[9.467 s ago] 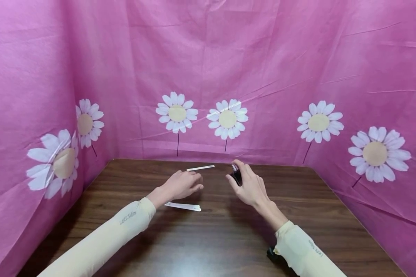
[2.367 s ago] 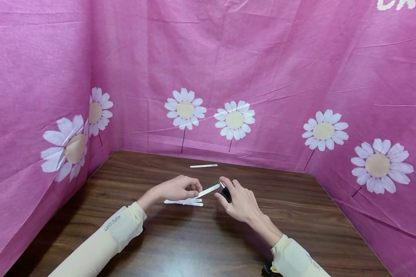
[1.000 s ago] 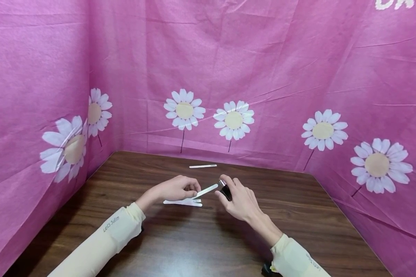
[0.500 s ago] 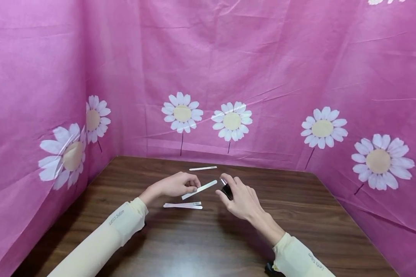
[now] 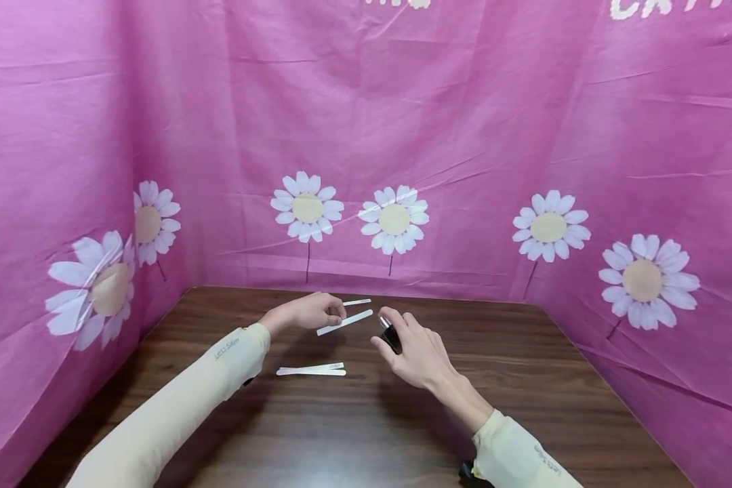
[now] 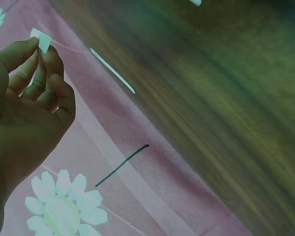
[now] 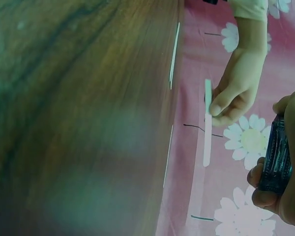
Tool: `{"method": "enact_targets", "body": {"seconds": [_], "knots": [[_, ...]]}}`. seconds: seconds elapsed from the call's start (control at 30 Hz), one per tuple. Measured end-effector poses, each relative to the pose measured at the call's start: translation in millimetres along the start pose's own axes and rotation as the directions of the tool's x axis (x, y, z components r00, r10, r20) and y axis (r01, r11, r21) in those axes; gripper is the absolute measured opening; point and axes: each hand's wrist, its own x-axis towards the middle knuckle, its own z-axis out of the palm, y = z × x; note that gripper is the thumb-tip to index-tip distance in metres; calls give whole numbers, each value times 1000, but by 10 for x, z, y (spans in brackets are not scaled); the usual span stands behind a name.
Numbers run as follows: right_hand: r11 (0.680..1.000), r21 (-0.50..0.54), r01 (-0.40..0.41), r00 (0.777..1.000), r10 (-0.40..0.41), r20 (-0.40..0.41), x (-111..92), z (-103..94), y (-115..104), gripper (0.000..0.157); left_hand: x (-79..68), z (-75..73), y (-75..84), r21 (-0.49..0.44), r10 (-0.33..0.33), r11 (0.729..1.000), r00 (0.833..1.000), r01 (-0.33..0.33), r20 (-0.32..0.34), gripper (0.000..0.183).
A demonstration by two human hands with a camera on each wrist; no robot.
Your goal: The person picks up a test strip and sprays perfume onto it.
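My left hand [image 5: 311, 312] pinches a white perfume test strip [image 5: 358, 316] between thumb and fingers, raised above the table. In the right wrist view this strip [image 7: 207, 142] stretches out past the fingertips. My right hand [image 5: 423, 352] grips a dark glass perfume bottle [image 5: 392, 337] with a silver spray top, the index finger at the top. The ribbed bottle [image 7: 276, 160] shows in the right wrist view, partly hidden by the hand. A small gap separates the held strip from the bottle. Another strip [image 5: 360, 301] lies behind the left hand, partly covered by it.
Two strips [image 5: 312, 370] lie crossed on the brown wooden table [image 5: 354, 420], nearer than the left hand. A pink cloth [image 5: 463, 135] with printed daisies hangs around the table's back and sides. Something black [image 5: 472, 474] is at the right cuff.
Earlier the strip was in the left hand near the bottle's spray top, above the crossed strips. The left hand has since carried it back toward the far strip. The right hand keeps the bottle.
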Motion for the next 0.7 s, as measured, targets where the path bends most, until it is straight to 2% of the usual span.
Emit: {"method": "enact_targets", "body": {"seconds": [0.27,0.5,0.7], "knots": [[1000,-8,-12,1000,12,16,15,-12,26,51,299,-32,-106,60,-22,998,1000,21,18,8],[1000,-4,-13,1000,13,6,14,-15,53,49,463,-90,-238,70,-89,994,996,87,32,9],[1000,-14,-27,999,27,27,2,-22,87,49,576,-57,-405,73,-118,991,992,114,42,9]]}}
